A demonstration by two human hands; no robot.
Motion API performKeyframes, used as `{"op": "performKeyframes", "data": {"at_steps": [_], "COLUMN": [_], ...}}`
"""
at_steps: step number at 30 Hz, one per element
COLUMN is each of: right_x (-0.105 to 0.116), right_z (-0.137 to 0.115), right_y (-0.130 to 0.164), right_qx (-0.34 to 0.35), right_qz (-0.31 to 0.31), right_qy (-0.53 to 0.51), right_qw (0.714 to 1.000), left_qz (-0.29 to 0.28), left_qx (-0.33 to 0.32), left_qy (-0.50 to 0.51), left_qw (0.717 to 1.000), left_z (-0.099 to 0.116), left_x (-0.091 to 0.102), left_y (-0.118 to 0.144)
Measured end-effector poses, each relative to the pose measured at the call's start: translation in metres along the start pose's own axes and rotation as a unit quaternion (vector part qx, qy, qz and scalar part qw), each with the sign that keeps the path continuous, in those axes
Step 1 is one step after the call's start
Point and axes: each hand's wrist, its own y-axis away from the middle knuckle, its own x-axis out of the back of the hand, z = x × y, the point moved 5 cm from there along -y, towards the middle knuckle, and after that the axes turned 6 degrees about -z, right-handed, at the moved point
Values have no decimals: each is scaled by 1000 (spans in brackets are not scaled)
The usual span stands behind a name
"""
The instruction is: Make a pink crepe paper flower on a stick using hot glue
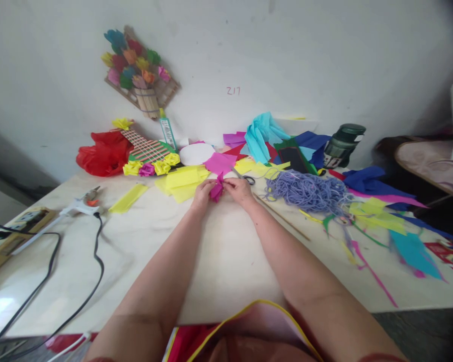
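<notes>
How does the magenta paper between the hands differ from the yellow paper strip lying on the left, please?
The magenta paper is bunched and pointed; the yellow paper strip is long and flat. The left hand and right hand hold the magenta paper, while the yellow paper strip lies untouched on the table. Both are brightly colored.

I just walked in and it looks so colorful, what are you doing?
A person is pinching a crumpled piece of magenta paper between the left hand and the right hand, just above or on the white table. Yellow paper sheets lie just beyond the left hand, and a tangled heap of purple string lies to the right.
</notes>
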Motion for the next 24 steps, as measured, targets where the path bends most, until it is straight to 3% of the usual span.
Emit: {"op": "performKeyframes", "data": {"at_steps": [6, 12, 24], "right_x": [-2, -7, -7], "right_z": [-8, 1, -1], "right_y": [0, -2, -2], "right_qx": [37, 11, -29], "right_qz": [-16, -5, -28], "right_qy": [-18, -52, -95], "right_qw": [999, 999, 995], "left_qz": [22, -1, -6], "left_qx": [80, 47, 61], "left_qy": [127, 110, 120], "left_qw": [988, 993, 991], "left_z": [-3, 2, 2], "left_x": [-2, -2, -3], "left_y": [2, 3, 5]}}
